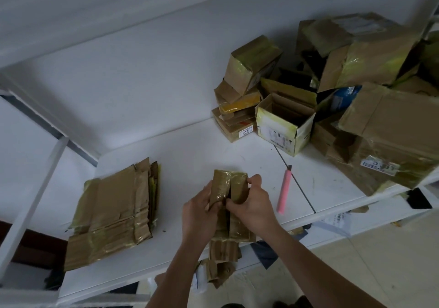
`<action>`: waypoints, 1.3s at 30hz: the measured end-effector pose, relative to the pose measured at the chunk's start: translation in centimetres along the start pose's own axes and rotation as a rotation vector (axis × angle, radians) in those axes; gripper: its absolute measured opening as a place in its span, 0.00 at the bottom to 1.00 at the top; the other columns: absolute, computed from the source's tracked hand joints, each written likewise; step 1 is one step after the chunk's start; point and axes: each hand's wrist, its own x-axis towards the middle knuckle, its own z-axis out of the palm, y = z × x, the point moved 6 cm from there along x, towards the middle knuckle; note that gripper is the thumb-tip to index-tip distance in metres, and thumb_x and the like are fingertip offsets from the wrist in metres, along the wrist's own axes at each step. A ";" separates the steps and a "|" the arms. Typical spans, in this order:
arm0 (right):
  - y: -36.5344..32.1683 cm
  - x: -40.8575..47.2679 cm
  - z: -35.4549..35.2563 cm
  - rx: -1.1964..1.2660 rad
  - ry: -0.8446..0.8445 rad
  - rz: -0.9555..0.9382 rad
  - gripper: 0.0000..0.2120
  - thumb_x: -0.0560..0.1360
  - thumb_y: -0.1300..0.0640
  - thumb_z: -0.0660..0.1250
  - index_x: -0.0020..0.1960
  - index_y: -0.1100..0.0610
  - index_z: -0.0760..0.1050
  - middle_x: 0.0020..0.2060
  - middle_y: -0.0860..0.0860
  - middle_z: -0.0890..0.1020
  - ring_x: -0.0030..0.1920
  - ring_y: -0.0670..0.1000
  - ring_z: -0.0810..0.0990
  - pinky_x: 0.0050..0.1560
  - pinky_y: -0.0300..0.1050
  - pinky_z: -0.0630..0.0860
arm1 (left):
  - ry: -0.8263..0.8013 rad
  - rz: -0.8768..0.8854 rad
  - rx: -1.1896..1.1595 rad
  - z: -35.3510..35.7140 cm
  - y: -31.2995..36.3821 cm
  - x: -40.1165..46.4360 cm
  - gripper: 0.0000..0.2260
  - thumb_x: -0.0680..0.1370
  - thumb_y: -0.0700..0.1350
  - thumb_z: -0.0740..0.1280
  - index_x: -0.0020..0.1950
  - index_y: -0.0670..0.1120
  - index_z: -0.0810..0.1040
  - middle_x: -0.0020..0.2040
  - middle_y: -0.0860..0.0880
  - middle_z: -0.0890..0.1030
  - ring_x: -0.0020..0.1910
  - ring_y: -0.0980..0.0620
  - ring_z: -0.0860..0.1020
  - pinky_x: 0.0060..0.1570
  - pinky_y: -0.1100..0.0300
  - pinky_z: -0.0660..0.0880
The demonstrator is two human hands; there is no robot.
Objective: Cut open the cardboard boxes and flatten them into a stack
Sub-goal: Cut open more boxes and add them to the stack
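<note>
Open-topped box (285,122) at right rear of the white worktop (190,151): flaps up, inside dark, contents cannot be told. Behind and right of it, a heap of taped cardboard boxes (370,70), some torn open; something blue shows in a gap. Small pile of boxes (240,108) beside the open one, a yellow one among them.

Flattened stack (114,212) lies at left on the worktop.

Centre front: partly flattened taped box (234,184), upright at the near edge. Left hand (199,212) grips its left side, fingers curled round. Right hand (254,203) grips the right side, thumb at the centre seam.

Pink cutter (284,190) lies just right of the hands, untouched.
</note>
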 end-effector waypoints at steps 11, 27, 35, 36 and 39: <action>1.5 -0.6 -1.3 0.440 -0.221 0.160 0.18 0.74 0.62 0.69 0.58 0.45 0.70 0.54 0.52 0.83 0.55 0.52 0.82 0.59 0.53 0.79 | 0.012 0.019 -0.028 -0.3 0.2 0.3 0.30 0.76 0.38 0.71 0.58 0.75 0.68 0.35 0.81 0.72 0.40 0.77 0.74 0.47 0.62 0.78; 0.8 -1.2 -1.4 0.603 -0.287 0.043 0.20 0.79 0.72 0.58 0.62 0.53 0.76 0.53 0.54 0.84 0.55 0.54 0.82 0.53 0.51 0.80 | 0.011 -0.036 -0.201 -1.3 -1.2 1.4 0.28 0.77 0.35 0.68 0.63 0.69 0.71 0.54 0.62 0.82 0.57 0.58 0.79 0.56 0.53 0.78; 0.7 -0.4 -2.9 -0.068 0.083 -0.055 0.39 0.74 0.68 0.70 0.77 0.46 0.57 0.64 0.50 0.69 0.68 0.49 0.66 0.68 0.47 0.69 | -0.025 0.002 0.043 0.2 -0.5 1.0 0.34 0.71 0.41 0.75 0.74 0.55 0.65 0.57 0.51 0.74 0.53 0.54 0.73 0.48 0.59 0.73; 0.2 -0.3 -3.1 -0.173 0.090 -0.115 0.40 0.73 0.69 0.70 0.78 0.49 0.57 0.66 0.50 0.66 0.68 0.49 0.64 0.69 0.45 0.67 | -0.026 0.001 0.039 0.3 -0.4 0.9 0.34 0.71 0.41 0.74 0.73 0.55 0.66 0.56 0.51 0.73 0.53 0.54 0.73 0.46 0.60 0.73; -0.9 -0.5 -2.5 -0.238 0.026 -0.252 0.32 0.73 0.74 0.64 0.74 0.58 0.65 0.68 0.54 0.65 0.67 0.51 0.69 0.67 0.40 0.70 | -0.046 0.006 0.010 0.5 -0.7 0.8 0.31 0.71 0.41 0.73 0.72 0.55 0.67 0.58 0.52 0.75 0.54 0.54 0.74 0.43 0.64 0.72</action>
